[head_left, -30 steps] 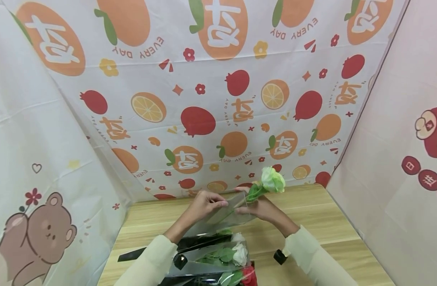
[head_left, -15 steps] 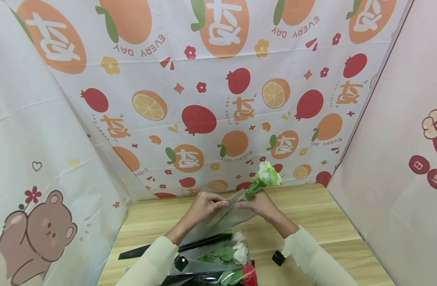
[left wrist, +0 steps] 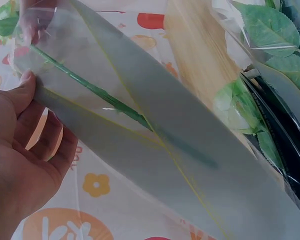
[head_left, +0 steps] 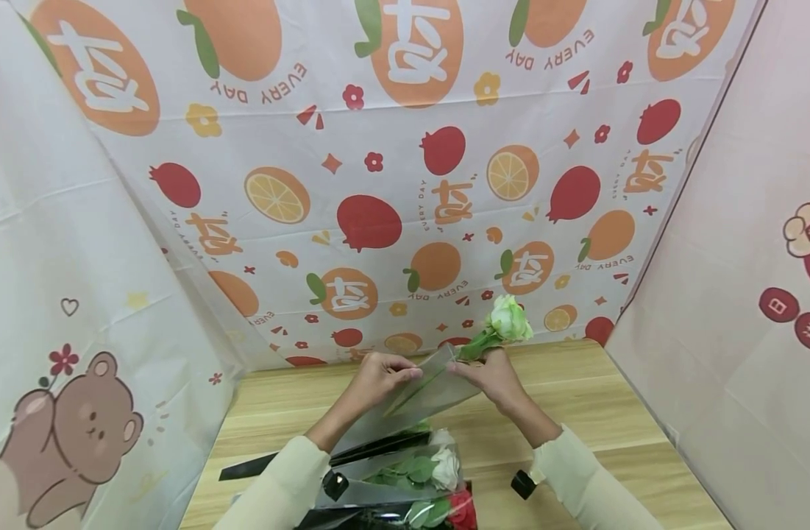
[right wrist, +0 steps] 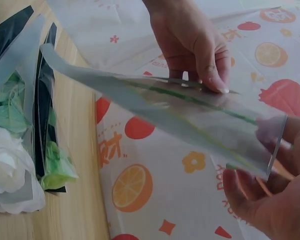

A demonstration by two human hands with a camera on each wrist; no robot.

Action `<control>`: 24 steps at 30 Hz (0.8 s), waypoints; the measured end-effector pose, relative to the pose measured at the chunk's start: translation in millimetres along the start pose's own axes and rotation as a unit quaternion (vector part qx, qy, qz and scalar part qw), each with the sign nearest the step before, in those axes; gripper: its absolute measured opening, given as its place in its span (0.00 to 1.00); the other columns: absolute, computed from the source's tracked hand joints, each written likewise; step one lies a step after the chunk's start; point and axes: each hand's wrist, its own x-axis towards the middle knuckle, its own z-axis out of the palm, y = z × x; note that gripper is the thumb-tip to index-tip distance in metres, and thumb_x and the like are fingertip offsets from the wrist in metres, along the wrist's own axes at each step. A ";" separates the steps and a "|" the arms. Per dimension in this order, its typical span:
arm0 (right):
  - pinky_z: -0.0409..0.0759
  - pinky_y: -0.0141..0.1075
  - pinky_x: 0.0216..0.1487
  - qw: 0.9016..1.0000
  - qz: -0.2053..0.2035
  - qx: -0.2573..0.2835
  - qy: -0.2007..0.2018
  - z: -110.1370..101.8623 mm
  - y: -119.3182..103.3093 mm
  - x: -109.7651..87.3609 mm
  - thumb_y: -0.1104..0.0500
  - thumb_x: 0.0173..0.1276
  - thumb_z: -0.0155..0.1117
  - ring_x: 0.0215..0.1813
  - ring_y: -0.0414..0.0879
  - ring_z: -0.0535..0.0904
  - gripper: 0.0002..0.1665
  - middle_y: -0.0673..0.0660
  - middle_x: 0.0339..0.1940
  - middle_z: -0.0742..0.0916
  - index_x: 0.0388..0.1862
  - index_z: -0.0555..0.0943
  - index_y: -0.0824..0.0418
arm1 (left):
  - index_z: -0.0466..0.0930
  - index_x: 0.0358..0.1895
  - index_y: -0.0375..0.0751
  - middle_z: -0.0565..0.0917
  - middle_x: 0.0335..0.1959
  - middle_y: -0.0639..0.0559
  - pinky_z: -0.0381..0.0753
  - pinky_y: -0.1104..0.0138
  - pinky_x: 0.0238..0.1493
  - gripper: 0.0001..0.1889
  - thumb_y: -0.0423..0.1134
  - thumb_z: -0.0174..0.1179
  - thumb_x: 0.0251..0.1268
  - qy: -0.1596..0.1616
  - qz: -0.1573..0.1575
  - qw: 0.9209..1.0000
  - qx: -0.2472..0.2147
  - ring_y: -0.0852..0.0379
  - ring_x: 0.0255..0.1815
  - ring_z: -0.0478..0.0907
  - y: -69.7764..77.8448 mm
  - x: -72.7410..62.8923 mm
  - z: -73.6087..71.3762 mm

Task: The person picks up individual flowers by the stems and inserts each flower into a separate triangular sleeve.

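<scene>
A pale green-white rose [head_left: 508,319] leans to the right, its bloom outside the mouth of a translucent flower sleeve [head_left: 438,394]. The green stem [left wrist: 97,92] runs down inside the sleeve. My left hand [head_left: 381,377] pinches the sleeve's edge between thumb and fingers; in the right wrist view the left hand [right wrist: 190,47] shows above the film. My right hand [head_left: 497,375] holds the rose just below the bloom, thumb at the sleeve's mouth. The right hand's fingers [right wrist: 257,202] lie around the open end in the right wrist view, where the bloom is out of frame.
Wrapped flowers lie on the wooden table [head_left: 577,412] close to my body: a white rose [head_left: 446,469], a red rose [head_left: 462,508], and black wrapping [head_left: 381,447]. A printed fruit cloth [head_left: 378,147] hangs right behind the table. Cloth walls stand at both sides.
My right hand and the rose dip left and toward the sleeve, then shift back right. Its fingers, earlier spread at the mouth, are now closed in. The left hand stays nearly still.
</scene>
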 end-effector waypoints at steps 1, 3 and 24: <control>0.83 0.40 0.57 1.000 -0.008 -0.004 -0.004 -0.7 0.6 -0.2 0.55 0.65 0.78 0.59 0.51 0.84 0.21 0.60 0.56 0.88 0.55 0.86 0.61 | 0.94 0.36 0.49 0.93 0.35 0.52 0.80 0.72 0.33 0.05 0.44 0.72 0.66 0.002 0.001 1.000 0.000 0.59 0.31 0.84 -0.3 0.2 -0.1; 0.83 0.44 0.62 0.999 -0.033 -0.017 -0.015 -1.8 0.7 -1.3 0.54 0.69 0.75 0.64 0.55 0.83 0.23 0.61 0.62 0.86 0.60 0.85 0.60 | 0.94 0.36 0.49 0.93 0.35 0.52 0.80 0.72 0.33 0.05 0.44 0.72 0.65 0.005 0.002 1.000 0.001 0.60 0.30 0.83 -0.6 0.3 -0.3; 0.79 0.55 0.66 0.988 -0.109 -0.066 -0.085 -5.6 -4.2 1.4 0.56 0.67 0.77 0.69 0.60 0.79 0.35 0.61 0.72 0.79 0.72 0.78 0.56 | 0.94 0.37 0.48 0.93 0.35 0.51 0.78 0.72 0.28 0.05 0.43 0.71 0.66 0.001 -0.009 1.000 -0.019 0.62 0.26 0.80 4.9 1.0 -2.3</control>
